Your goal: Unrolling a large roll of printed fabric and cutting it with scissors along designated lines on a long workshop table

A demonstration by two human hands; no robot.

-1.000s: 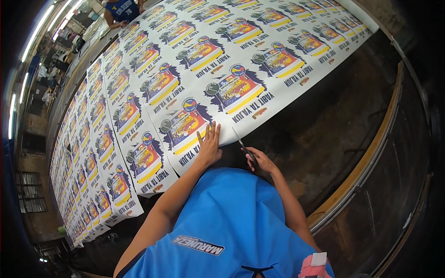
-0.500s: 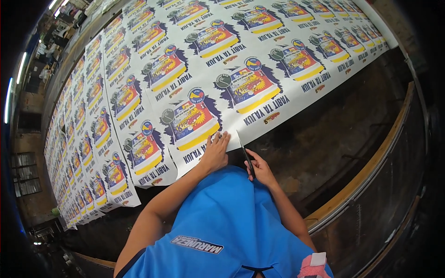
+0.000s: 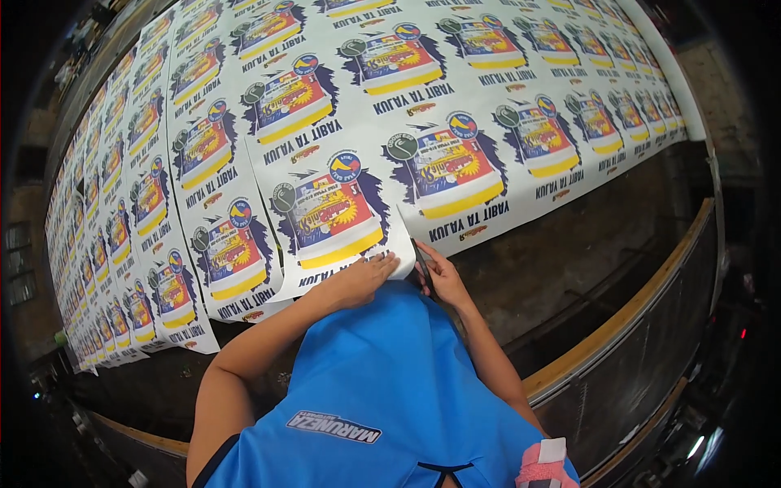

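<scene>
Scissors pushed farther into the sheet's near edge

Since the earlier frame, the scissors (image 3: 423, 270) have moved up and left in the view, and the left hand (image 3: 366, 279) has slid left too. The printed sheet (image 3: 386, 122), white with rows of repeated colourful designs, spans the upper frame from left to right.

Just below centre, the right hand (image 3: 443, 278) is curled around the scissors' black handles, their blades pointing up at the sheet's edge. Beside it, the left hand lies flat on the lower edge, fingers nearly straight and together, gripping nothing in view; its thumb is hidden.

A dark surface (image 3: 521, 264) shows right of centre, bordered by a curved wooden strip (image 3: 622, 337). The person's blue top (image 3: 374, 358) fills the lower centre, with a pink item (image 3: 542, 465) at lower right.
</scene>
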